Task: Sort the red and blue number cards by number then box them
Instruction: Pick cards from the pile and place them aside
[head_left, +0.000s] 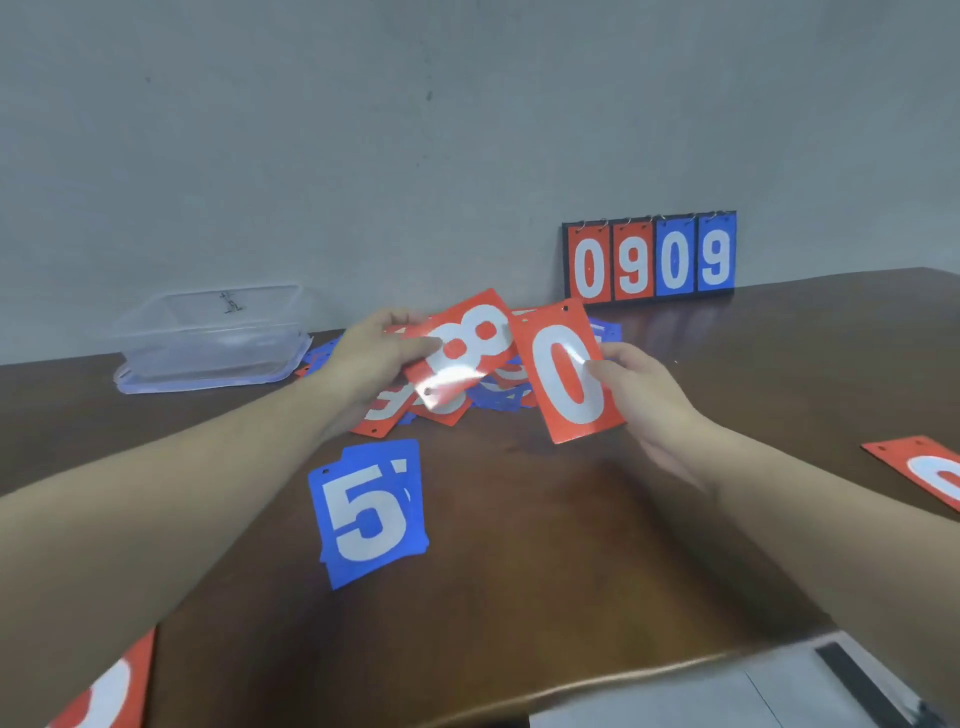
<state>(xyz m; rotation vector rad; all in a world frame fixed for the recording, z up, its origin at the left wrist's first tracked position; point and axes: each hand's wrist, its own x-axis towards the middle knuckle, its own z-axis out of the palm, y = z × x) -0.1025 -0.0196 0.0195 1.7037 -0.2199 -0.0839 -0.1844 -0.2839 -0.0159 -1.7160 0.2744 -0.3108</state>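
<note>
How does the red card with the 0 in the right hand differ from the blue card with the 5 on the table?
The red card with a white 0 is lifted off the wooden table, gripped by the right hand; the blue card with a white 5 lies flat, untouched. The red one is single; the blue one rests on another blue card. Both show white digits and punched holes.

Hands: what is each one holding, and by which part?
Left hand pinches the red 8 card at its left end; right hand grips the red 0 card by its right edge.
</note>
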